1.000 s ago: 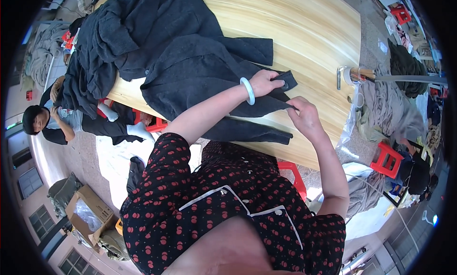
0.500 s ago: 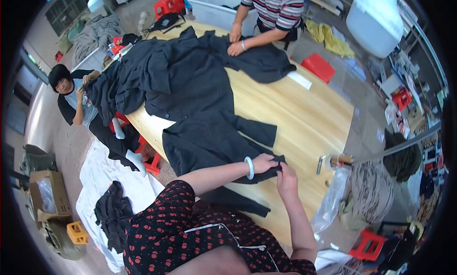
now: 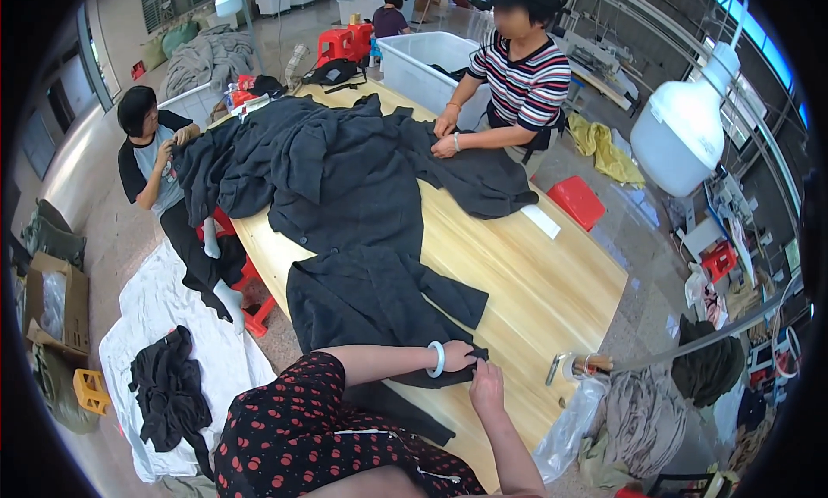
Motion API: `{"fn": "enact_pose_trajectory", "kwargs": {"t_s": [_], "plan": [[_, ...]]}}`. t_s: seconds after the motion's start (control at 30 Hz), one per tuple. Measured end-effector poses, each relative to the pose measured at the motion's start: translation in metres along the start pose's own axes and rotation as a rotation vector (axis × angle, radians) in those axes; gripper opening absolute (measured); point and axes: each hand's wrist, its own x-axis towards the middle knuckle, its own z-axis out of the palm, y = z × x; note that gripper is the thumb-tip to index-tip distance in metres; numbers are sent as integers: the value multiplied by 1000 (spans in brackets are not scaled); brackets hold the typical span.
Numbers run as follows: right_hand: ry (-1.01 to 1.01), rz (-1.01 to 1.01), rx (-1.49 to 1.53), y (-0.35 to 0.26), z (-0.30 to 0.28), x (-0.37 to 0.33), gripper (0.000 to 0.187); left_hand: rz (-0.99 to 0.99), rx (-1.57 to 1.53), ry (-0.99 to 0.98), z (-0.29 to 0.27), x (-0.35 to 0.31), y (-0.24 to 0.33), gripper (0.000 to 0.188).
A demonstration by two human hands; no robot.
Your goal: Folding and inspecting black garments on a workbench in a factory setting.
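Note:
A dark grey garment (image 3: 366, 295), buttoned like a jacket, lies spread across the near part of the wooden table. Both of my hands are at the end of its sleeve. My left hand (image 3: 457, 357), with a pale bangle (image 3: 436, 358) at the wrist, pinches the sleeve end from the left. Close against it, my right hand (image 3: 487, 386) grips the same edge with its fingertips pressed together. Just what the fingertips pinch there is too small to make out. Another dark sleeve (image 3: 401, 412) lies nearer my body.
Dark garments (image 3: 297, 144) are heaped over the far half of the table (image 3: 552, 282). Two people handle them, one seated at left, one standing across. A lamp (image 3: 681, 136) hangs at right. Tools stand in a holder (image 3: 586, 366) at the table's right edge, beside a red stool (image 3: 576, 202) farther back.
My view has tilted upward, bringing more of the far room into sight. Both hands stay on the sleeve end, close together. The person across the table still works at a garment.

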Motion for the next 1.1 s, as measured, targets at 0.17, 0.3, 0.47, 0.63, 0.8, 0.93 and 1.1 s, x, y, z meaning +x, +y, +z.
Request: {"fn": "enact_pose_trajectory", "kwargs": {"t_s": [0.17, 0.3, 0.47, 0.63, 0.8, 0.93, 1.1], "plan": [[-22, 36, 59, -6, 0, 5, 22, -15, 52, -141, -7, -2, -7, 38], [-43, 38, 58, 1, 0, 14, 20, 20, -64, -222, -20, -8, -6, 40], [-69, 41, 145, 6, 0, 19, 15, 52, -28, -191, -12, -8, -13, 39], [-61, 46, 156, 6, 2, 18, 15, 67, 2, -64, 6, -14, -15, 26], [-105, 56, 136, -1, -4, 8, 14, 157, 80, 51, 6, -26, -7, 15], [-35, 33, 292, 12, 5, -2, 12, 248, 94, 74, -2, -34, -2, 13], [-86, 204, 490, 7, -5, 1, 11, 387, 65, 41, -23, -41, 10, 12]]}}
